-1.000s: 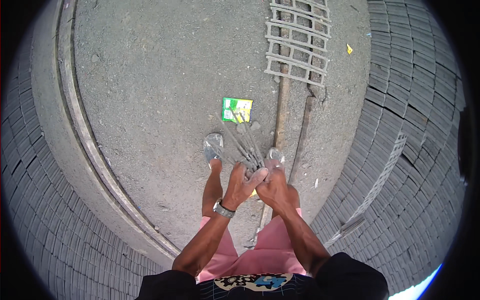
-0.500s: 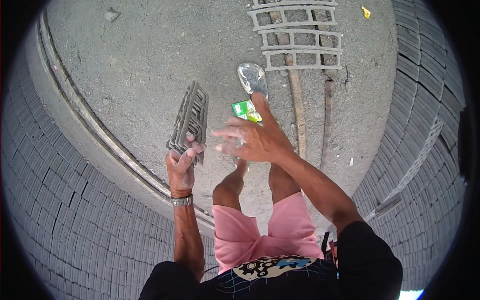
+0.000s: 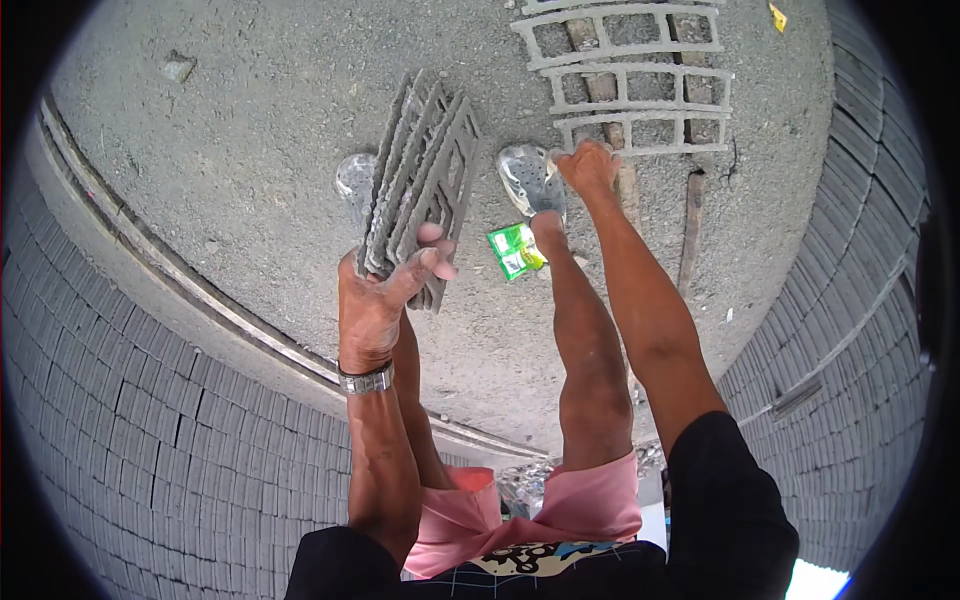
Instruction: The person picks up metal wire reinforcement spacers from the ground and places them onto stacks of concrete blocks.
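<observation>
Standing on rough grey ground, you look down past pink shorts (image 3: 560,505) and your bare legs. Your left hand (image 3: 372,300), with a metal watch (image 3: 365,380) on the wrist, is closed around the lower end of a stack of grey grid-shaped pieces (image 3: 420,185); your fingers curl over its front edge and the stack fans upward, tilted, in front of your left shoe (image 3: 355,182). A green packet (image 3: 516,250) lies on the ground just beside your right leg, below your right shoe (image 3: 530,178). Farther out, your right hand (image 3: 588,163) reaches down with its fingers bent over the near edge of a grey ladder-like grid (image 3: 630,75) lying flat on the ground; whether it is gripping or only touching, you cannot tell. Rusty bars (image 3: 692,230) run beneath that grid. Paved bricks (image 3: 150,420) curve round both sides.
</observation>
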{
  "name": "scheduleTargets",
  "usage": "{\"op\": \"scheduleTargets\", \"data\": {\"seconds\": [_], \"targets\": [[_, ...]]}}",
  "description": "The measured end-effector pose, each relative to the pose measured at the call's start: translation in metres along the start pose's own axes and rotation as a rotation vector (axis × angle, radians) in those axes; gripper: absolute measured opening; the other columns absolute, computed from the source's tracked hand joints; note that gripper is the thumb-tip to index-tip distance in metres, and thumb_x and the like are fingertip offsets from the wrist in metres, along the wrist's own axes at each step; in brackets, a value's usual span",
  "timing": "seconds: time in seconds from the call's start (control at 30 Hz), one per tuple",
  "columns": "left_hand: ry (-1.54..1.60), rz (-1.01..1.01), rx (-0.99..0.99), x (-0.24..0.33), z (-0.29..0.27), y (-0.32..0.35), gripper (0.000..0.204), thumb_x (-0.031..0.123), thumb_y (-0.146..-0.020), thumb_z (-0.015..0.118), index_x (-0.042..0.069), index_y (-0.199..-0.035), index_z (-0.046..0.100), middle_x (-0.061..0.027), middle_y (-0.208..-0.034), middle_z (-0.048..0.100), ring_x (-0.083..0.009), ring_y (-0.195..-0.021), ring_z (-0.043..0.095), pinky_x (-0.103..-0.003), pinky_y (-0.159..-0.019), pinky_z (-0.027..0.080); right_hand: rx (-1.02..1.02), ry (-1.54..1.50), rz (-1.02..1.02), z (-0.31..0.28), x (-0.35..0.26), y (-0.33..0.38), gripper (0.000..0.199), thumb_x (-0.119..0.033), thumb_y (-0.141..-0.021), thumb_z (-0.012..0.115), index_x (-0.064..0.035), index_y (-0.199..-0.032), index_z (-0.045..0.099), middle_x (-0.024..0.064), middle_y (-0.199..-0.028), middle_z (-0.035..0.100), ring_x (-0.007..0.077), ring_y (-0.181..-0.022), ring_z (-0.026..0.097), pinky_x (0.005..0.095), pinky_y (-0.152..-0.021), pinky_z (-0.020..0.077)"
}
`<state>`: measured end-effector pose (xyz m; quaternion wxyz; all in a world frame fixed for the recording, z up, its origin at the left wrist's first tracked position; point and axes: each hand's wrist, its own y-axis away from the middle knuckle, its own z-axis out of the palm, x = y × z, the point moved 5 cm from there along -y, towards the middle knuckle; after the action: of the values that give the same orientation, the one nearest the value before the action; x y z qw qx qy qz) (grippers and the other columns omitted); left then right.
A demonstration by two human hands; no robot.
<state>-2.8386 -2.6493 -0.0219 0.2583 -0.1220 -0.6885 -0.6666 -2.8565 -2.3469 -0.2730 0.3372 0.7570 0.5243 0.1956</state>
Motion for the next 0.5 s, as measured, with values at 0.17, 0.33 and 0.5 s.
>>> {"op": "scheduleTargets", "data": {"seconds": [0.17,0.33,0.5], "targets": [[-0.009,0.028,-0.298,0.010,-0.006,-0.014,0.037,0.007,-0.084,0.071,-0.004,-0.117,0.060,-0.0155,-0.106,0.070,-0.0176,-0.091,0.067,-0.032,-0.083,0.050,0.156,-0.129,0.046,-0.016,-0.017,-0.010,0.039,-0.041,-0.075,0.067,-0.0034,-0.084,0.072,0.0204,-0.101,0.069,0.0368,-0.100,0.063,0.0541,-0.096,0.0360],[0.064,0.014,-0.356,0.016,0.010,-0.019,0.043,0.008,-0.085,0.070,-0.001,-0.125,0.056,-0.0185,-0.113,0.068,-0.0212,-0.103,0.065,-0.039,-0.094,0.048,0.426,-0.180,0.020,-0.027,-0.026,-0.054,0.042,-0.042,-0.074,0.068,-0.0008,-0.083,0.072,0.0231,-0.099,0.068,0.0387,-0.098,0.063,0.0567,-0.094,0.0359],[0.097,0.009,-0.363,0.011,-0.007,-0.026,0.016,-0.003,-0.086,0.065,-0.005,-0.102,0.063,-0.0077,-0.084,0.071,-0.0078,-0.077,0.065,-0.023,-0.062,0.051,0.410,-0.111,0.049,-0.034,-0.069,-0.039,0.043,-0.039,-0.072,0.070,-0.0020,-0.094,0.072,0.0228,-0.089,0.069,0.0393,-0.096,0.063,0.0563,-0.094,0.0341]]}}
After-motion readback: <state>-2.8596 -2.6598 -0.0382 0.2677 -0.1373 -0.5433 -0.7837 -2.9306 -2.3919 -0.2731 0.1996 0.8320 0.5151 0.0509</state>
